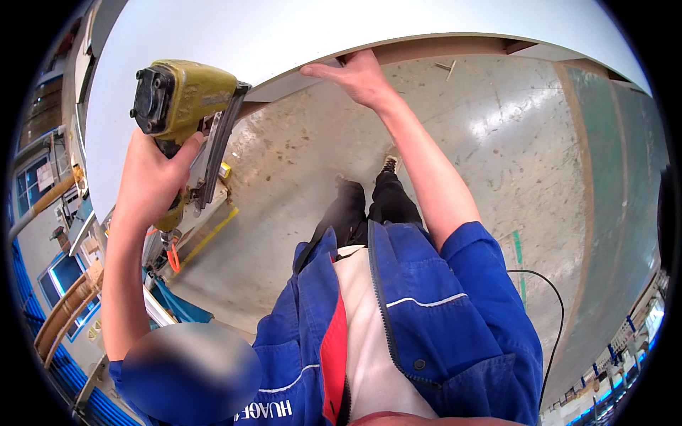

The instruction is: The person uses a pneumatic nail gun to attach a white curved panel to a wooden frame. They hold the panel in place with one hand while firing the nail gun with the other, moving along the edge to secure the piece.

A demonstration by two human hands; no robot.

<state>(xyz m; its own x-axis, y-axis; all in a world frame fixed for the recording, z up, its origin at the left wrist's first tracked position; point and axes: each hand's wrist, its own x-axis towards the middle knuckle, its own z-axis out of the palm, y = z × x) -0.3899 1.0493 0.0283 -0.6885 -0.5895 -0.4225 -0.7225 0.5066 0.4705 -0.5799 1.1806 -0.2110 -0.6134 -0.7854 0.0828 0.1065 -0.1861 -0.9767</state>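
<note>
My left hand (145,174) is wrapped round the handle of a yellow and black pneumatic nail gun (195,92). The tool is raised at the left, over the edge of a large white panel (320,21), its dark magazine slanting down toward me. An orange-red piece (173,257) hangs by the fitting at its lower end. At the panel's near edge, my right hand (364,79) has its thumb stretched along the rim. Its other fingers are closed in under the edge, where they are mostly hidden.
Brown wooden framing (440,48) shows beneath the panel. A green board or strip (618,177) covers the floor at the right, and a black cable (561,305) curves beside me. At the left are a blue cloth (177,305) and a curved wooden piece (67,316).
</note>
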